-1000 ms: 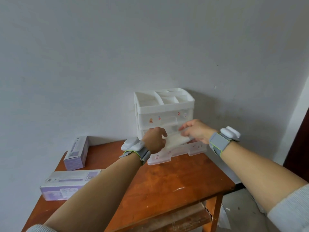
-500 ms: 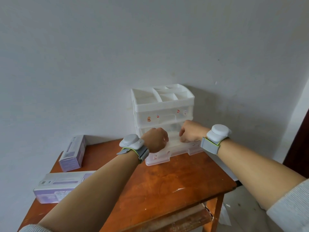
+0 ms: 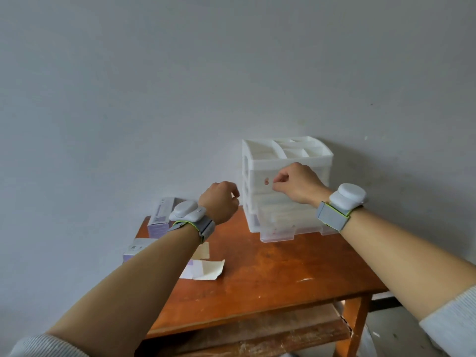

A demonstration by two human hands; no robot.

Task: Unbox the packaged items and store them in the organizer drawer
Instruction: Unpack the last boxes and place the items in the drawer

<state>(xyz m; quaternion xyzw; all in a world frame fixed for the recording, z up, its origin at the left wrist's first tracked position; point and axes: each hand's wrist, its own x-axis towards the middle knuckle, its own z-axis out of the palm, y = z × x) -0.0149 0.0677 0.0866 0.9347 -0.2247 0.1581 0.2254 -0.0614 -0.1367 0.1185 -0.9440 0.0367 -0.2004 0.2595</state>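
Organizer point(image 3: 288, 186): white, at table's far edge against the wall.
Right hand point(image 3: 296, 184): curled at upper drawer front; grip unclear.
Left hand point(image 3: 219, 202): loose fist, left of organizer, empty.
Boxes point(image 3: 159, 217): table's left side.
Table point(image 3: 270, 274): wooden.

My left forearm point(image 3: 144, 274) covers most of the nearer purple box point(image 3: 136, 249); right hand point(image 3: 296, 184) hides the organizer point(image 3: 288, 161) drawer front, fingertips curled from view.
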